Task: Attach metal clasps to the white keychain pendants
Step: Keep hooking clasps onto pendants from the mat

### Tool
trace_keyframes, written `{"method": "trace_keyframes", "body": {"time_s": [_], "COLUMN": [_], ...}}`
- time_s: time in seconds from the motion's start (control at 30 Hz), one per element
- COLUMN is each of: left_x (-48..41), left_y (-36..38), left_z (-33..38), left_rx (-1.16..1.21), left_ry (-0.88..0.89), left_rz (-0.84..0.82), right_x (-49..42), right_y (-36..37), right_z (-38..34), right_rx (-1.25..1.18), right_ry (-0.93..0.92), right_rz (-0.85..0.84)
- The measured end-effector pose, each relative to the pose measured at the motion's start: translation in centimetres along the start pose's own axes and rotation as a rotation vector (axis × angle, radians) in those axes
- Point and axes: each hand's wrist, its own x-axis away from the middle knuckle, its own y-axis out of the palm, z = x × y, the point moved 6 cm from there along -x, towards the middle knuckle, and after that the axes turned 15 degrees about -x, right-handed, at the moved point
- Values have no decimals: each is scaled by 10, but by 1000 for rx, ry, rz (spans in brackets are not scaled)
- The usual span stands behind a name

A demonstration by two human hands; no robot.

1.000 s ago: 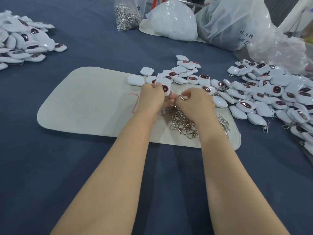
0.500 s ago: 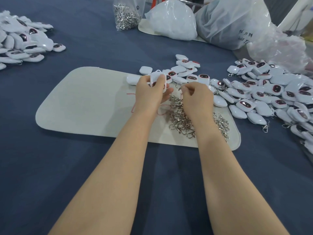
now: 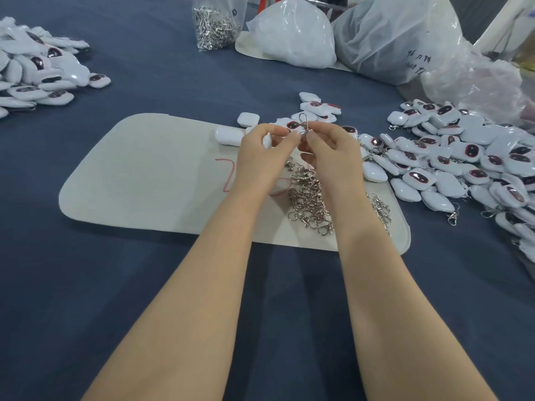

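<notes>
Above the far edge of the pale mat (image 3: 144, 175), the left hand (image 3: 265, 160) curls round 1 white pendant (image 3: 267, 140). The right hand (image 3: 333, 154) pinches 1 metal clasp (image 3: 304, 123) upright beside it. To join them well, steady the pendant, guide the clasp's ring onto its attachment point, then check it seats. Spare clasps (image 3: 309, 201) lie on the mat's near side.

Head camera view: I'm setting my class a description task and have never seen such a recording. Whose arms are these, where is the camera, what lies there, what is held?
No machine here: a person's two bare arms, filmed by a wide-angle camera worn on their head, looking down. The left hand holds a small glossy white pendant; the right hand pinches a silver metal clasp. Below them loose silver clasps lie on a pale grey mat, on a dark blue cloth. Heaps of white pendants lie on both sides; plastic bags stand behind.
</notes>
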Motion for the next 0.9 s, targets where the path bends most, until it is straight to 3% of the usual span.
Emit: {"method": "trace_keyframes", "body": {"time_s": [0.23,0.6,0.9], "left_x": [3,3,1], "left_y": [6,0,1], "left_z": [3,7,5], "left_rx": [-101,-186,-327], "left_ry": [60,161,176], "left_rz": [-53,57,50], "right_x": [1,0,4], "right_y": [3,2,12], "right_z": [4,7,6], "right_rx": [-133,68,272], "right_ry": [66,7,-30], "right_rz": [2,-6,-83]}}
